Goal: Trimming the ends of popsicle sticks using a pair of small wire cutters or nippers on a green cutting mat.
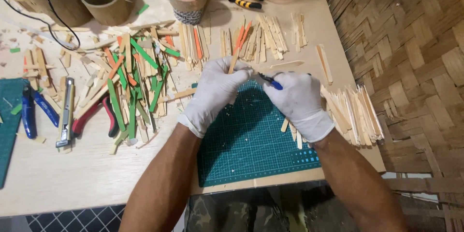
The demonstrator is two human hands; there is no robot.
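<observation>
Trimming step: left hand (215,92) fingers clamped on wooden stick (234,61), right hand (297,99) gripping blue-handled cutter (269,82) beside it. Next likely needs steady cut near fingertips.

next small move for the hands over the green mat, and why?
Probably bring the blue-handled cutter in the right hand up against the wooden stick that the left hand holds. The tool's tip points at that hand but looks just short of the stick, both above the green cutting mat.
</observation>
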